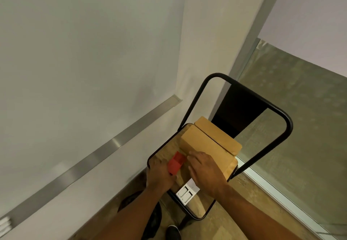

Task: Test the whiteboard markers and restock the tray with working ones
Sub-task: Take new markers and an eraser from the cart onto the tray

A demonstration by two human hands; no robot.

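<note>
A small red box (175, 163) lies at the left edge of a chair's wooden seat (166, 150). The left hand (159, 174) grips it, with the fingers curled round its near end. Whether markers are inside cannot be told. Just right of it, the right hand (204, 168) rests palm down on a long cardboard box (204, 144). The fingers are loosely spread, their tips at the box's near left edge, and they clamp nothing. This box runs from the seat's far corner toward its right edge. A second cardboard box (219, 133) lies against its far side, the two touching along a narrow seam. A white card (187, 192) with two dark rectangles sits near the seat's near edge, between the two forearms. The black tube frame (288, 125) of the chair back loops up beyond the boxes. The tray (93, 164), a long metal ledge, runs along the bottom of the whiteboard (84, 52) to the left of the chair, well apart from the red box. At its near end lie some pale sticks (4, 224), too blurred to name. A glass panel (300, 117) stands to the right, and a dark shoe (172, 230) shows on the floor below the seat.
</note>
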